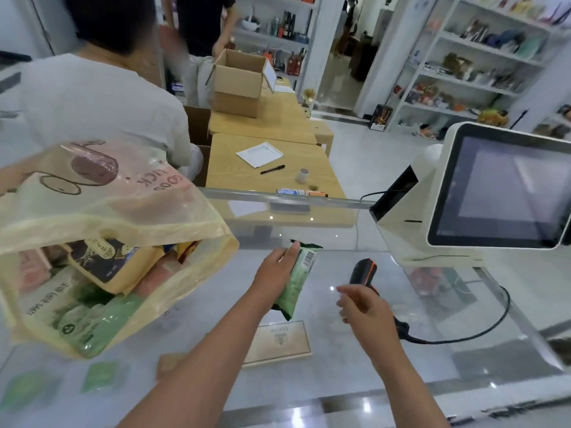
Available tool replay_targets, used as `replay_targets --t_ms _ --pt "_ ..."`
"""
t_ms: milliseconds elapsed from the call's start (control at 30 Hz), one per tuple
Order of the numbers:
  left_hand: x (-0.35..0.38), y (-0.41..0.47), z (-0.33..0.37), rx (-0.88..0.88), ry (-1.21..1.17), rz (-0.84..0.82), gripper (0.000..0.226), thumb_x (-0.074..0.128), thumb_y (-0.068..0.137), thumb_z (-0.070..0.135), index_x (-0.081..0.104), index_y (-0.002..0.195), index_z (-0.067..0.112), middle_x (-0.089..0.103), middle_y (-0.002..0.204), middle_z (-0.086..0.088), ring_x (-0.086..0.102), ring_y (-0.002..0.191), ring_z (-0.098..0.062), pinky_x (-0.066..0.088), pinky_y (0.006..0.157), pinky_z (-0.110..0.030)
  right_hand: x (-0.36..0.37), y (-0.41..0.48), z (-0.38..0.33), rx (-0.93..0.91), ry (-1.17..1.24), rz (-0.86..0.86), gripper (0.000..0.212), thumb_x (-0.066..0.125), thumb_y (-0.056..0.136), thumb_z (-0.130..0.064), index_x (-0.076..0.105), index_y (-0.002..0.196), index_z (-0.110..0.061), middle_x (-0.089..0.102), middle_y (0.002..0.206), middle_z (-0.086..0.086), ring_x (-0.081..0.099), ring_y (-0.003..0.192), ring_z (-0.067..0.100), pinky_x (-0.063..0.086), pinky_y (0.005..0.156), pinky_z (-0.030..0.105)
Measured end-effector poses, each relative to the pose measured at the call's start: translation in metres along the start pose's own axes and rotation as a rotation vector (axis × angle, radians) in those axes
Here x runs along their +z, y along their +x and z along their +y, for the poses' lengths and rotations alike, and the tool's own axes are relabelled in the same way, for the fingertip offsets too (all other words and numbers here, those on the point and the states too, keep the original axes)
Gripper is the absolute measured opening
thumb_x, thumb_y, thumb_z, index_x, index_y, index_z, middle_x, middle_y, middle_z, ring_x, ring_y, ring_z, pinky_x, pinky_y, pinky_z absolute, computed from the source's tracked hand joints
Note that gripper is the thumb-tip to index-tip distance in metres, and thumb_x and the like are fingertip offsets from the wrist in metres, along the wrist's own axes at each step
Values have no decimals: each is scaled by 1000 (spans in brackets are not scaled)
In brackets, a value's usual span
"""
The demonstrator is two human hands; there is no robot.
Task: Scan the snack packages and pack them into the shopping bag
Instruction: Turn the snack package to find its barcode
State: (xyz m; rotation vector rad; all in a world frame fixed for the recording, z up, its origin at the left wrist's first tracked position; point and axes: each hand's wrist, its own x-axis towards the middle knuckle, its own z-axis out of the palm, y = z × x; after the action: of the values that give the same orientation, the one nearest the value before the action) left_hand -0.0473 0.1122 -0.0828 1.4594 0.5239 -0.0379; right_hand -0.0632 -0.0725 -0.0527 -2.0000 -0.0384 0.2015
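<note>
Your left hand (276, 267) grasps the green snack package (301, 276) over the glass table (355, 359), barcode side up.

The package lies lengthwise away from you, your fingers wrapped over its left edge, its white barcode patch showing near the far end. Your right hand (363, 307) is just beside it to the right, fingers loosely curled in front of the black and orange scanner (364, 273); you cannot tell from this view whether it grips the handle. The scanner's black cable (482, 332) loops right toward the white checkout screen (500, 186). To the left, the yellow see-through shopping bag (117, 211) lies on its side on the table, mouth toward the package, with several snack packs (108, 264) already inside. Beyond the glass stands a wooden desk (272, 171) with a paper sheet (259, 154) and a pen (272, 169).
</note>
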Motion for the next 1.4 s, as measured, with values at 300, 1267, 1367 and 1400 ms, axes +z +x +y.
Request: replay_targets --t_ms 300,1267,1367,1400 --pt "40 31 -7 -83 57 -110 46 42 96 54 58 109 13 67 91 -14 66 61 -22 56 60 -32 -54 50 59 90 -609 -12 72 75 77 -34 39 139 -25 48 122 4 49 116 22 43 92 34" --pt "72 80 -25 -42 465 -5 57 47 88 65 54 62 14 67 72 -13 67 67 -30 56 73 -40 -87 63 12 -12 -353 -71 14 65 67 -14 52 64 -9 47 53 -4 35 48 11 31 41 19" --pt "71 82 -26 -42 467 -6 58 47 87 66 52 64 13 67 74 -15 68 70 -33 57 73 -43 -87 61 11 -11 -339 -68 16 66 67 -13 52 65 -6 45 53 -3 33 48 11 30 42 21" --pt "71 82 -26 -40 469 -8 59 46 86 67 52 66 13 68 76 -16 68 70 -33 57 73 -43 -88 61 10 -11 -342 -67 16 66 68 -13 51 65 -6 44 53 -3 32 48 11 30 42 21"
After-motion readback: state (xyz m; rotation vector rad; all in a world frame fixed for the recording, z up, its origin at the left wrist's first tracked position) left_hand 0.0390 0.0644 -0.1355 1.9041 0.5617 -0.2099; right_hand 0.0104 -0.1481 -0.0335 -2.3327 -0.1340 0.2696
